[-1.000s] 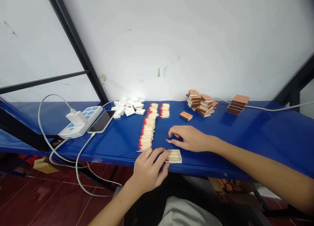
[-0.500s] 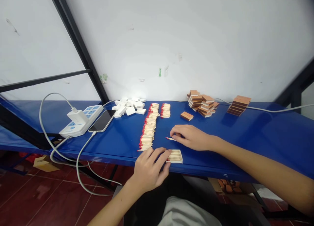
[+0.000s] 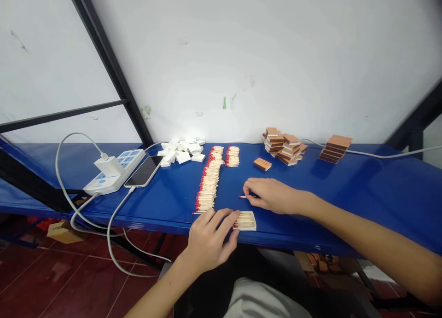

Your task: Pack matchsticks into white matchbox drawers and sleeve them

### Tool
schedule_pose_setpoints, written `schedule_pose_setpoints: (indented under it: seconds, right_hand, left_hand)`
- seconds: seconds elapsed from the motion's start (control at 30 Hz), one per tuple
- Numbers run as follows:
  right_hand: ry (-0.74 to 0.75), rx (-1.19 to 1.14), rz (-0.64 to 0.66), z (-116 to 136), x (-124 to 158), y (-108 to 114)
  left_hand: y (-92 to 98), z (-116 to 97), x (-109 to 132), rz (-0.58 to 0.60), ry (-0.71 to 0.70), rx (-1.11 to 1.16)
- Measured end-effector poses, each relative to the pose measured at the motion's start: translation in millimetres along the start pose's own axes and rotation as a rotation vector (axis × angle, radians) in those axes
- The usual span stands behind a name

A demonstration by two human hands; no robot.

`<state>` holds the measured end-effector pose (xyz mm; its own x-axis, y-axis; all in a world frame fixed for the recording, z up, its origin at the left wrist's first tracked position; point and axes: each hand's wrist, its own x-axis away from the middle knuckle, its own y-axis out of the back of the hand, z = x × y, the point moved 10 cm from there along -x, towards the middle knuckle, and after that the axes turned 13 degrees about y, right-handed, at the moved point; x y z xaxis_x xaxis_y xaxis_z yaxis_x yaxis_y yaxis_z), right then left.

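At the front edge of the blue shelf, a white matchbox tray (image 3: pixel 246 221) lies with several red-tipped matches in it. My left hand (image 3: pixel 212 239) grips the left end of this tray between thumb and fingers, covering that end. Just above and right of the tray, my right hand (image 3: pixel 269 194) is closed in a pinch on a single match (image 3: pixel 242 197), whose red head pokes out to the left. The rest of that match is hidden by my fingers. A long row of matches (image 3: pixel 209 182) runs back from my left hand, with a shorter group of matches (image 3: pixel 232 157) beside its far end.
White trays (image 3: pixel 183 150) are heaped at the back left, near a phone (image 3: pixel 145 171) and a power strip (image 3: pixel 129 158) with cables. Brown matchbox sleeves (image 3: pixel 290 147) are piled at the back right, with one matchbox (image 3: pixel 262 164) in front and a leaning stack (image 3: pixel 335 148) further right.
My right hand has shifted slightly right with the match, and less of the match now shows. My left hand stays on the tray.
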<state>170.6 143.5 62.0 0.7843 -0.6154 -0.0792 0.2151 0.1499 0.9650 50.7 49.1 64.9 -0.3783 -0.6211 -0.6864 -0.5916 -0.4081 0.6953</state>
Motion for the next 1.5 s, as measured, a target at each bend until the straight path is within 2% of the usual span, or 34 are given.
schedule_pose_setpoints:
  seconds: [0.13,0.23,0.37,0.47,0.53,0.73,1.13,1.27,1.4,1.5]
  right_hand:
    - [0.006,0.085,0.027,-0.5,0.9,-2.2]
    - [0.047,0.077,-0.003,4.8,-0.1,3.6]
    - [0.145,-0.198,-0.071,28.8,-0.6,18.2]
    - [0.224,-0.386,-0.006,50.6,-0.9,15.4]
    - [0.240,-0.424,0.018,56.7,-1.3,11.0]
    - [0.289,-0.353,0.013,57.8,-2.3,0.9]
    - [0.283,-0.151,-0.100,55.3,-1.3,12.1]
    - [0.142,-0.094,-0.214,35.2,-2.5,25.4]
    - [-0.130,0.118,-0.405,-22.1,7.8,45.4]
    - [-0.188,0.319,-0.418,-57.8,14.5,48.1]
  left_hand:
    - [4.3,-0.6,-2.3,-0.020,0.014,0.029]
    - [7.5,0.5,-3.9,-0.024,0.041,0.073]
    - [7.8,7.2,-4.3,-0.022,0.108,0.116]
    - [6.2,9.8,-3.4,-0.022,0.126,0.113]
    - [5.8,10.1,-3.1,-0.022,0.126,0.111]
    - [6.3,8.7,-4.7,-0.007,0.118,0.134]
    - [1.3,10.0,-3.2,0.036,0.128,0.129]
    - [2.4,9.6,-3.6,0.031,0.123,0.121]
    - [2.0,8.7,-4.6,0.038,0.122,0.117]
    - [1.4,6.3,-5.2,0.047,0.104,0.105]
